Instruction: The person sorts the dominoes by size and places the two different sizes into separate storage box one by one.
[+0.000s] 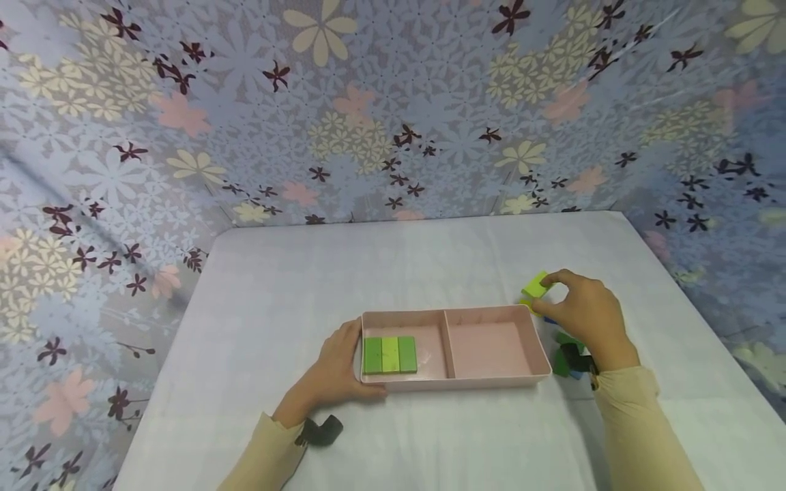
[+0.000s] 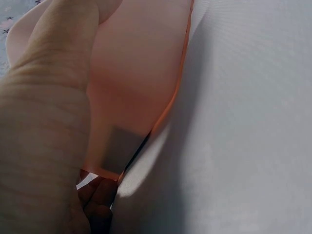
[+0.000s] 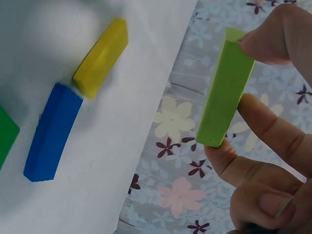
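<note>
My right hand (image 1: 586, 310) pinches a lime-green block (image 3: 225, 90) between thumb and fingertips, held up off the table beyond the right end of a pink two-compartment box (image 1: 491, 344). At the box's left end, my left hand (image 1: 338, 365) grips it, thumb along the front wall and fingers around the far side. Three blocks stand side by side in the left compartment: a green block (image 1: 372, 355), a lime block (image 1: 390, 354) and another green block (image 1: 408, 354). The right compartment holds nothing. In the left wrist view, the forearm hides part of the box.
Beneath and beside my right hand lie loose blocks: a yellow block (image 3: 102, 61), a blue block (image 3: 53, 131) and a green block (image 3: 6, 134), partly hidden in the head view. A white cloth (image 1: 399, 266) covers the table. Flowered fabric (image 1: 368, 102) rises behind it.
</note>
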Motion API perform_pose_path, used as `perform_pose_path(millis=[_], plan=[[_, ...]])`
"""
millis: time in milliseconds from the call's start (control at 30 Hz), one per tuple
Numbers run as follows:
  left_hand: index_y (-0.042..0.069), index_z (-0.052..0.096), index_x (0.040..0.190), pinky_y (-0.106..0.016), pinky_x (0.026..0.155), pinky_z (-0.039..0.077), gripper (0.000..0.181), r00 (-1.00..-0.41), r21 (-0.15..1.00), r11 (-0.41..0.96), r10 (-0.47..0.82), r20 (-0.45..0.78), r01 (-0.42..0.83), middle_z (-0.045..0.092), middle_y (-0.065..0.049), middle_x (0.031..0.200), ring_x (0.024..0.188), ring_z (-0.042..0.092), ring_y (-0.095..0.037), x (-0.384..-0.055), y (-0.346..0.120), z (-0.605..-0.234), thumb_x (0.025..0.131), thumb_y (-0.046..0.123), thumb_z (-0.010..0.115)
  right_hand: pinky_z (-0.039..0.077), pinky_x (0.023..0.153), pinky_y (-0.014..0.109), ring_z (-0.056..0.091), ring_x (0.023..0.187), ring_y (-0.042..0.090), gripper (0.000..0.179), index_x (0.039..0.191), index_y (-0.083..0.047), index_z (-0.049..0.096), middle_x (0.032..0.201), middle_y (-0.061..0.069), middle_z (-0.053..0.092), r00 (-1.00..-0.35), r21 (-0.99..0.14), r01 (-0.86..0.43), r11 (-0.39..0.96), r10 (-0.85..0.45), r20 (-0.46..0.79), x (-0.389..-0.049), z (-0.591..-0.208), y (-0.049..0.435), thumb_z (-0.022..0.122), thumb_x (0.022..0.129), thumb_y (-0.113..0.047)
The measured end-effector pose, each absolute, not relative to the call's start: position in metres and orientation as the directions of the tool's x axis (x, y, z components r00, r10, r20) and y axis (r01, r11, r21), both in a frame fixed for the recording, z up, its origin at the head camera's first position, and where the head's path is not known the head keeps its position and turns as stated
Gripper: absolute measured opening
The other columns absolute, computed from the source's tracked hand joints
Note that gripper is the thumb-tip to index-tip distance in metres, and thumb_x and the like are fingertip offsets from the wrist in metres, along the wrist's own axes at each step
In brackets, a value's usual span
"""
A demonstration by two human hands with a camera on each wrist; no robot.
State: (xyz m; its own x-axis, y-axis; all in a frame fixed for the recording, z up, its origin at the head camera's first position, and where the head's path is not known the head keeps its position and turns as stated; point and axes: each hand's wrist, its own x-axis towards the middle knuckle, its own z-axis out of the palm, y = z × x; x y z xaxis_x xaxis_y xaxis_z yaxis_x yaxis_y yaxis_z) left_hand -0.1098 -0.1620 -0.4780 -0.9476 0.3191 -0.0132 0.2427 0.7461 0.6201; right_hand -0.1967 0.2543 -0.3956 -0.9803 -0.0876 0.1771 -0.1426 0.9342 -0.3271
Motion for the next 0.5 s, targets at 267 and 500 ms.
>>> perform_pose_path(millis=[267, 500], plan=[[0.035, 0.002, 0.146, -0.046, 0.105, 0.027, 0.126, -0.95, 0.616, 0.752, 0.311, -0.019, 0.234, 0.027, 0.008, 0.143, 0.13, 0.026, -0.015, -0.11, -0.163, -0.477, 0.048, 0.074, 0.071, 0.027, 0.04, 0.029, 0.031, 0.042, 0.014, 0.04, 0.102, -0.018, 0.064, 0.068, 0.006, 0.059, -0.96, -0.351, -0.225, 0.909, -0.146, 0.237, -0.182, -0.389, 0.24, 0.075, 0.07, -0.04], [0.033, 0.0, 0.146, -0.046, 0.106, 0.026, 0.126, -0.946, 0.625, 0.742, 0.323, -0.016, 0.243, 0.026, 0.006, 0.143, 0.13, 0.026, -0.017, -0.11, -0.163, -0.479, 0.05, 0.073, 0.071, 0.026, 0.039, 0.028, 0.025, 0.039, 0.009, 0.032, 0.097, -0.02, 0.064, 0.09, 0.002, 0.065, -0.938, -0.361, -0.304, 0.882, -0.21, 0.277, -0.171, -0.388, 0.232, 0.073, 0.073, -0.039]])
